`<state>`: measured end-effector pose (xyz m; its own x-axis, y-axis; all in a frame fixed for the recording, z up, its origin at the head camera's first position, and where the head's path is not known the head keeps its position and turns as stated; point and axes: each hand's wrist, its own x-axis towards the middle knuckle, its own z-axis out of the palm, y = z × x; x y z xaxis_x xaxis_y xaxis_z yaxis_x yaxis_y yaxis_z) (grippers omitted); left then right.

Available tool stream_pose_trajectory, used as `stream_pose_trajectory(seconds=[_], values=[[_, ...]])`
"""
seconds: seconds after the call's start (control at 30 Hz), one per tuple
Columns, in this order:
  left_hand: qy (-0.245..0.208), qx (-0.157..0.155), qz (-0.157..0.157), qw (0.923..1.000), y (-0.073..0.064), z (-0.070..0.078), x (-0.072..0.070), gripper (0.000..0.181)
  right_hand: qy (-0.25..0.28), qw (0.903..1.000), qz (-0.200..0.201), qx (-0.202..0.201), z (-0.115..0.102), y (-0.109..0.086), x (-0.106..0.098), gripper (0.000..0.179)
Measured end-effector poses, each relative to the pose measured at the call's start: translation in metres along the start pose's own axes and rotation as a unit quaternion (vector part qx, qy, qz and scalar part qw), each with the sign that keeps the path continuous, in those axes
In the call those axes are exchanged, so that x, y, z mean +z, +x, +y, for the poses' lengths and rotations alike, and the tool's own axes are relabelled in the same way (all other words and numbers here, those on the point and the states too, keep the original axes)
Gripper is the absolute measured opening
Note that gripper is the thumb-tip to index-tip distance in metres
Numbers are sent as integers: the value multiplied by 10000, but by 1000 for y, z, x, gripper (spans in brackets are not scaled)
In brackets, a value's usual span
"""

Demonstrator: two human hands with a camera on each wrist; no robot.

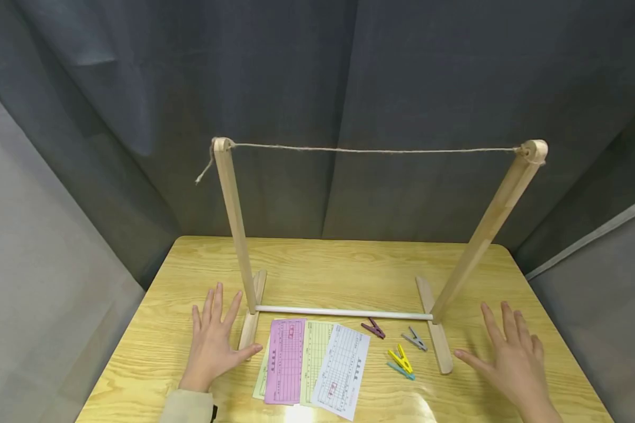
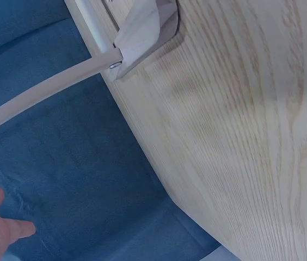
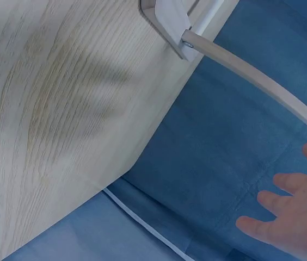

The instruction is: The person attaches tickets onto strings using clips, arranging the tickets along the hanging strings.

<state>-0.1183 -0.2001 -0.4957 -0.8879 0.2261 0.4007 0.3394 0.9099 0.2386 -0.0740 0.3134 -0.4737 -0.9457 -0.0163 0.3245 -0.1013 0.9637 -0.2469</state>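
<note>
My left hand (image 1: 212, 343) is spread over the table at the left, its thumb reaching toward the foot of the wooden frame's left post (image 1: 235, 229). At the right, my right hand (image 1: 515, 355) is spread too, near the foot of the right post (image 1: 484, 235). Neither hand holds anything. Between them lie overlapping paper slips: a purple one (image 1: 287, 361), a light green one (image 1: 315, 352) and a white one (image 1: 344, 371). Right of the papers are several clothespins: a dark purple one (image 1: 373, 328), a grey one (image 1: 415, 339), a yellow one (image 1: 401, 359) and a teal one (image 1: 400, 371).
A twine line (image 1: 370, 151) runs between the post tops, with a loose end hanging at the left. Low down, a white rod (image 1: 344, 312) joins the two posts. Dark curtains (image 1: 275, 88) stand behind the wooden table (image 1: 338, 270), with grey panels at both sides.
</note>
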Motion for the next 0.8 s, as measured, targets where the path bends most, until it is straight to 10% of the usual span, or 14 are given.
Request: stream_pose_trajectory(seconds=[0.8], values=[[-615,555,-174,9964,14,39,29,99,705,9918,669,-832,-30,9,28,93]])
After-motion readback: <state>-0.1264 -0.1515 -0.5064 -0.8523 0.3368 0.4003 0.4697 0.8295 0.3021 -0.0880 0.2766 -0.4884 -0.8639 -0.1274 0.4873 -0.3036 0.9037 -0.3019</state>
